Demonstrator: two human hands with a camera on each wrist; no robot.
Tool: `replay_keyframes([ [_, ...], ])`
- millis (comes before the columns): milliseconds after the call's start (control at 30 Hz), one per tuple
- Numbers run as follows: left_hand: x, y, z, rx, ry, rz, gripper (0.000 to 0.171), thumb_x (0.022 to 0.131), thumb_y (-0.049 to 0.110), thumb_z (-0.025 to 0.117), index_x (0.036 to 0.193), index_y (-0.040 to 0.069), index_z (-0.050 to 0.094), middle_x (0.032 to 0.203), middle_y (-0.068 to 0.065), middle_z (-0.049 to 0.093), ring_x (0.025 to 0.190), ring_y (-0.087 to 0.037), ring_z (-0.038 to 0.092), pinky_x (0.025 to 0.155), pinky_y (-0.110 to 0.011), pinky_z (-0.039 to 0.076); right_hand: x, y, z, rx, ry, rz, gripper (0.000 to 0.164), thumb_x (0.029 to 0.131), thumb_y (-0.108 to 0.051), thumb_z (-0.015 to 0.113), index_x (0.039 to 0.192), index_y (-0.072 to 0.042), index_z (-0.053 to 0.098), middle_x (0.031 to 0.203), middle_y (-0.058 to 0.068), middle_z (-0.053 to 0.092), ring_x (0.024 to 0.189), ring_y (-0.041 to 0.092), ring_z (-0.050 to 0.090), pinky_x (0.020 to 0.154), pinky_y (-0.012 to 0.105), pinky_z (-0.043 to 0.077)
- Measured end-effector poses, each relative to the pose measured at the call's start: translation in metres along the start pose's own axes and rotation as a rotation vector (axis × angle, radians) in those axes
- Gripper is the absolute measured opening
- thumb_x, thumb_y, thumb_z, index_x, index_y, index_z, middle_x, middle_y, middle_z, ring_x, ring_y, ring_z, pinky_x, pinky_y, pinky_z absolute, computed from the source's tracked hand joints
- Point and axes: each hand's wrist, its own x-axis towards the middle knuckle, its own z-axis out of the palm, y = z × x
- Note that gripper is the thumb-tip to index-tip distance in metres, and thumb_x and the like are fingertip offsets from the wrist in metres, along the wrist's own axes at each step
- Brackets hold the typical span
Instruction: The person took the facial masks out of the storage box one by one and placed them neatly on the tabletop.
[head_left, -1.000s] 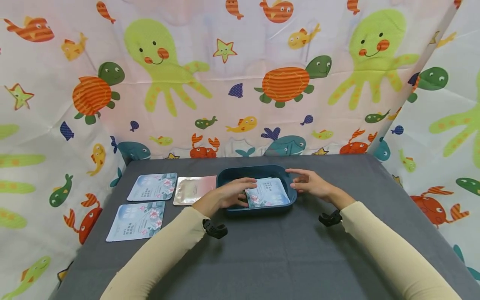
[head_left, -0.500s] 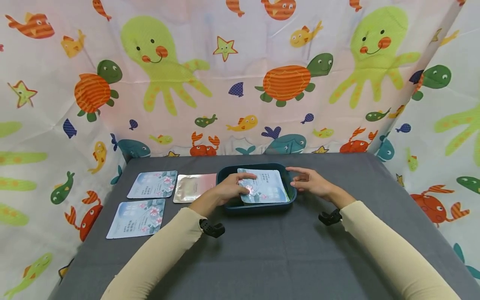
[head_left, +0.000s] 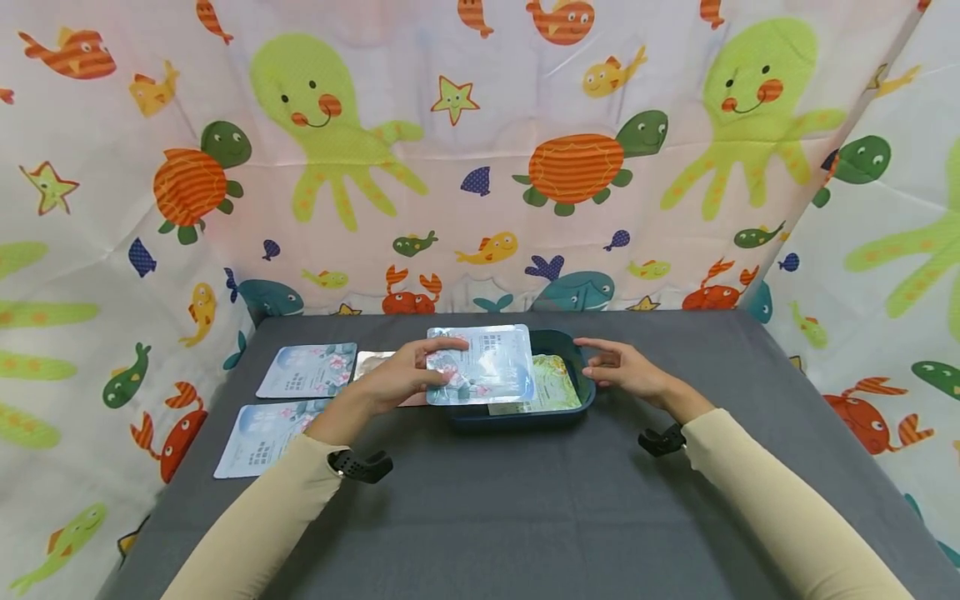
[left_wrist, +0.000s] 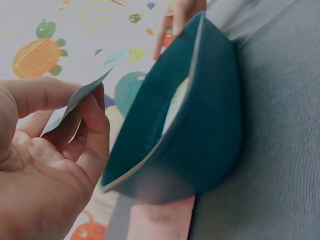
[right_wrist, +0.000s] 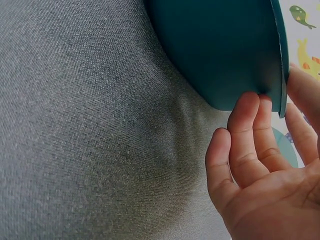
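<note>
My left hand pinches a pale blue sheet mask packet with pink flowers by its left edge, thumb on top. The packet hangs above the left part of a dark teal plastic bin. In the left wrist view the packet shows edge-on between the fingers. Inside the bin lies a green-patterned packet, partly covered by the held one. My right hand rests its fingers against the bin's right end. The right wrist view shows loosely bent fingertips touching the bin's outer wall below the rim.
Two more pale blue floral packets, one at the back and one in front, lie on the grey cloth at left. A pink and silver packet lies beside the bin, mostly behind my left hand. A printed curtain stands behind.
My left hand has taken hold of the blue packet in the bin, lifted it and carried it left, uncovering the green packet. My right hand stays at the bin's right end.
</note>
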Motion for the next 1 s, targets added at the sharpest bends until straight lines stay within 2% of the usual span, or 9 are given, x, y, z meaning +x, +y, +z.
replay_keyframes([
  [67,-0.008,0.002,-0.007,0.007,-0.003,0.017,0.052,0.098,0.001,0.059,0.148,0.011,0.049,0.159,-0.008,0.033,0.065,-0.006,0.054,0.074,-0.019,0.052,0.0,0.0,-0.001,0.004,0.001,0.005,0.063,0.101,-0.021,0.063,0.157,-0.012,0.036,0.111,0.013,0.06,0.096,0.014,0.059,0.09,0.037,0.054],
  [167,-0.021,0.003,-0.018,0.001,-0.002,0.033,0.054,0.098,0.003,0.061,0.149,0.01,0.047,0.16,-0.01,0.031,0.068,-0.005,0.057,0.075,-0.02,0.051,0.0,-0.001,-0.003,0.007,0.004,0.008,0.063,0.101,-0.021,0.063,0.157,-0.012,0.036,0.111,0.014,0.06,0.096,0.013,0.059,0.089,0.036,0.054],
  [200,-0.026,0.004,-0.022,-0.003,0.003,0.032,0.054,0.097,0.004,0.061,0.149,0.009,0.047,0.16,-0.01,0.032,0.07,-0.005,0.059,0.076,-0.02,0.051,0.0,-0.001,-0.004,0.009,0.002,0.006,0.063,0.101,-0.021,0.064,0.157,-0.012,0.036,0.111,0.014,0.06,0.095,0.013,0.059,0.089,0.036,0.054],
  [300,-0.042,0.002,-0.036,-0.032,0.001,0.017,0.055,0.098,0.005,0.062,0.15,0.009,0.045,0.159,-0.011,0.032,0.098,-0.007,0.067,0.083,-0.022,0.056,0.001,-0.001,-0.005,0.016,-0.003,0.001,0.065,0.1,-0.023,0.065,0.157,-0.012,0.036,0.111,0.015,0.06,0.094,0.012,0.059,0.089,0.035,0.054],
  [333,-0.047,0.0,-0.041,-0.033,0.003,0.012,0.055,0.098,0.006,0.062,0.15,0.01,0.045,0.158,-0.013,0.034,0.1,-0.008,0.068,0.083,-0.022,0.056,0.001,-0.001,-0.004,0.02,-0.007,0.0,0.065,0.1,-0.024,0.065,0.157,-0.012,0.036,0.111,0.015,0.06,0.093,0.012,0.059,0.089,0.035,0.054],
  [533,-0.084,-0.015,-0.068,-0.033,0.009,-0.001,0.052,0.099,0.007,0.059,0.149,0.015,0.046,0.156,-0.004,0.035,0.101,-0.007,0.07,0.083,-0.022,0.056,0.0,-0.002,-0.002,0.013,-0.011,-0.008,0.065,0.1,-0.022,0.064,0.157,-0.01,0.036,0.112,0.017,0.061,0.092,0.009,0.06,0.088,0.035,0.055],
  [767,-0.125,-0.033,-0.09,-0.046,0.009,-0.036,0.048,0.102,0.007,0.054,0.148,0.021,0.046,0.148,0.008,0.039,0.104,-0.01,0.072,0.089,-0.025,0.057,-0.001,-0.002,-0.001,-0.007,-0.012,-0.011,0.065,0.101,-0.023,0.064,0.158,-0.011,0.035,0.113,0.016,0.061,0.1,0.015,0.059,0.092,0.039,0.055],
  [833,-0.132,-0.039,-0.095,-0.061,0.002,-0.047,0.047,0.104,0.008,0.052,0.148,0.023,0.046,0.145,0.011,0.039,0.106,-0.009,0.07,0.09,-0.025,0.056,-0.001,-0.002,-0.001,-0.008,-0.006,-0.005,0.064,0.101,-0.023,0.064,0.157,-0.011,0.036,0.113,0.016,0.061,0.101,0.016,0.059,0.092,0.039,0.055],
  [1000,-0.14,-0.06,-0.102,-0.11,-0.038,-0.074,0.046,0.105,0.006,0.049,0.147,0.024,0.046,0.137,0.012,0.056,0.109,-0.006,0.068,0.093,-0.025,0.055,-0.002,-0.003,0.0,-0.001,-0.006,-0.001,0.064,0.101,-0.022,0.064,0.157,-0.011,0.036,0.114,0.018,0.061,0.101,0.017,0.059,0.094,0.04,0.054],
])
